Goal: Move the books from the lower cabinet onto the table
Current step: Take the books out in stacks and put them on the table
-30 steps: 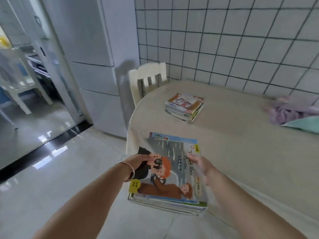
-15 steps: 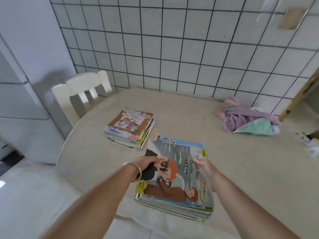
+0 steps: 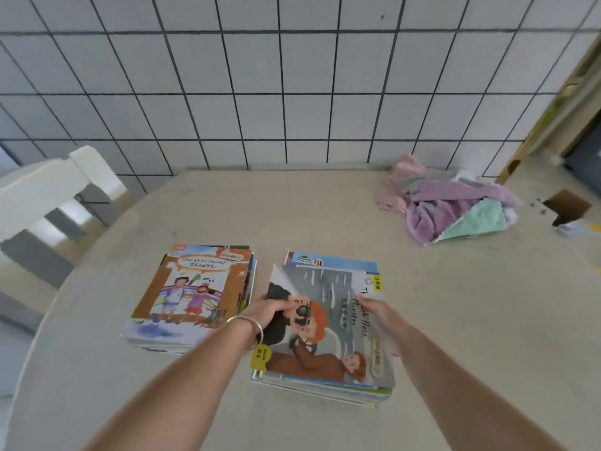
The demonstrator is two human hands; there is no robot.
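Between both hands: book stack.

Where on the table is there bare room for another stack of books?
Bare tabletop lies between the two book stacks and the tiled wall, and right of the held stack below the towel pile. It is crowded between that stack and the other stack, where the left hand sits.
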